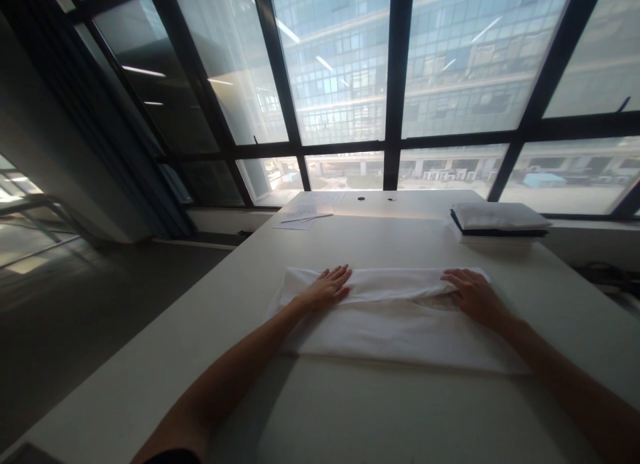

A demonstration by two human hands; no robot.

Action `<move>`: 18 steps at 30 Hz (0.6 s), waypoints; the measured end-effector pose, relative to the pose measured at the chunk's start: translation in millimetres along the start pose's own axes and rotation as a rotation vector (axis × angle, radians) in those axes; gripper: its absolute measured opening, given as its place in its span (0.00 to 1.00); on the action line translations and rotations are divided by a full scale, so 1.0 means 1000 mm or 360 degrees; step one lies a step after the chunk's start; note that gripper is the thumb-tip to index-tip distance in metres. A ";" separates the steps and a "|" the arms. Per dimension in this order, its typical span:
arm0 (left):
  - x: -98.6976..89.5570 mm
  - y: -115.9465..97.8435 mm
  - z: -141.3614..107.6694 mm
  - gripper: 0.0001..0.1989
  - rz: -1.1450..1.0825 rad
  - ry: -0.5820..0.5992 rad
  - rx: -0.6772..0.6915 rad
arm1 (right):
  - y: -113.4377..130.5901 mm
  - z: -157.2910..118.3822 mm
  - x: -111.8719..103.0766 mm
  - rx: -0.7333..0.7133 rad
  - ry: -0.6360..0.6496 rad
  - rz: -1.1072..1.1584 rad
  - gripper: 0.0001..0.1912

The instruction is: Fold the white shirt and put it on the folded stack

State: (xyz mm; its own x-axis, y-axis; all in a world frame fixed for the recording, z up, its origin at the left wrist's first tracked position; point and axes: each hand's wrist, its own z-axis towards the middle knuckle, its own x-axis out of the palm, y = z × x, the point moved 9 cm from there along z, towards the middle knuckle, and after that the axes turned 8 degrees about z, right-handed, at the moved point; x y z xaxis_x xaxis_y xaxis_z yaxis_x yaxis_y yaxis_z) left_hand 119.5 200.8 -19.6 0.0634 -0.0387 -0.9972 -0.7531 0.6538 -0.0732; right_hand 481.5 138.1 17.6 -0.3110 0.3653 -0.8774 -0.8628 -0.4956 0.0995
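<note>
A white cloth [400, 334], perhaps a garment, lies on the white table in front of me. Its far edge is folded over toward me in a long strip across the width. My left hand [325, 289] rests flat on the left part of that strip, fingers stretched out to the right. On the strip's right end lies my right hand [473, 292], its fingers extended to the left over the fabric. Between the hands the fold's near edge is slightly raised and wrinkled. Exactly what kind of cloth it is cannot be made out.
A stack of folded cloths [500, 217], white with a dark layer, sits at the table's [390, 244] far right. Paper sheets [305, 219] lie at the far left. Behind the table stand tall windows [340, 71] with dark frames. A dark curtain [90, 84] hangs left.
</note>
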 end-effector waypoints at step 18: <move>-0.055 0.014 -0.085 0.20 -0.0066 -0.0219 0.0184 | 0.001 0.028 -0.008 0.0013 0.0095 0.0359 0.19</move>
State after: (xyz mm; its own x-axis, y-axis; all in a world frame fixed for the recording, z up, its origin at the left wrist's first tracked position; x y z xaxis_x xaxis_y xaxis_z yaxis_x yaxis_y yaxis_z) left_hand 49.9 148.0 33.4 0.1876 0.0309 -0.9818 -0.6680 0.7368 -0.1045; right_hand 472.3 156.4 38.1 -0.4723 0.1989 -0.8587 -0.7775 -0.5530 0.2995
